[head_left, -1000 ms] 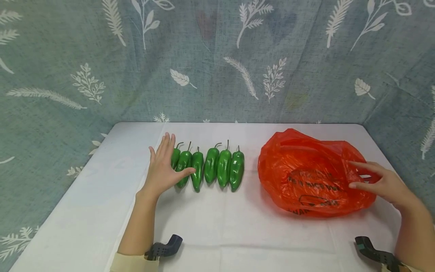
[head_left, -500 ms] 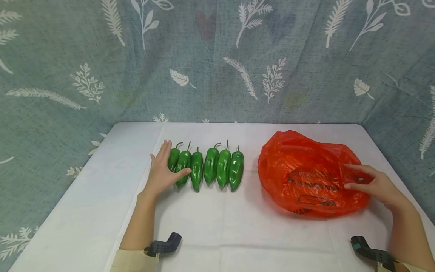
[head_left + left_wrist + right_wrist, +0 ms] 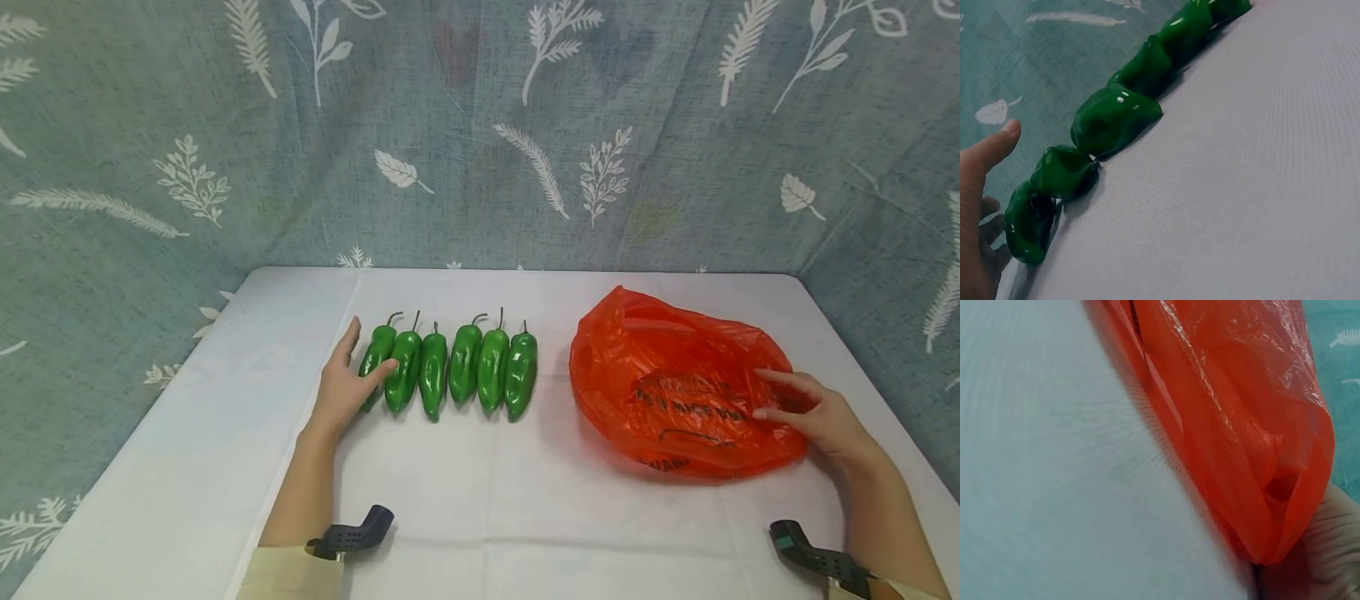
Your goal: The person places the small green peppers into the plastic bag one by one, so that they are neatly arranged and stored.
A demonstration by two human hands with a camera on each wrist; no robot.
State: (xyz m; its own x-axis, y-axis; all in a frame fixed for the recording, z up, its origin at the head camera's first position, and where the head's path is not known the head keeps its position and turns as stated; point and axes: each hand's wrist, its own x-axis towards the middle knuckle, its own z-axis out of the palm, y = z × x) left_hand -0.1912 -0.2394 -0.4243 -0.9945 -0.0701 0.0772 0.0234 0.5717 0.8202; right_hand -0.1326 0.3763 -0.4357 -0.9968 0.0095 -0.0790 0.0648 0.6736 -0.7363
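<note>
Several glossy green chili peppers lie side by side in a row on the white table, stems toward the back. My left hand [image 3: 345, 387] is at the row's left end by the leftmost pepper [image 3: 377, 350], fingers on its outer side, thumb extended over it toward the second pepper [image 3: 405, 371]. In the left wrist view, the thumb stands raised and the fingertips are close behind the end pepper [image 3: 1019, 231]. My right hand [image 3: 825, 417] rests against the right side of a crumpled red plastic bag [image 3: 675, 358], thumb and forefinger spread. The other right fingers are hidden.
Black wrist cameras [image 3: 352, 533] sit on both wrists. Behind the table [image 3: 487, 508] hangs a blue-green cloth [image 3: 465, 167] with white leaf prints. A strip of white tabletop lies between the pepper row and the bag.
My left hand has drawn back toward me and slightly left, uncovering the leftmost pepper. The right hand has moved left, and the bag's right side has shifted inward with it.
</note>
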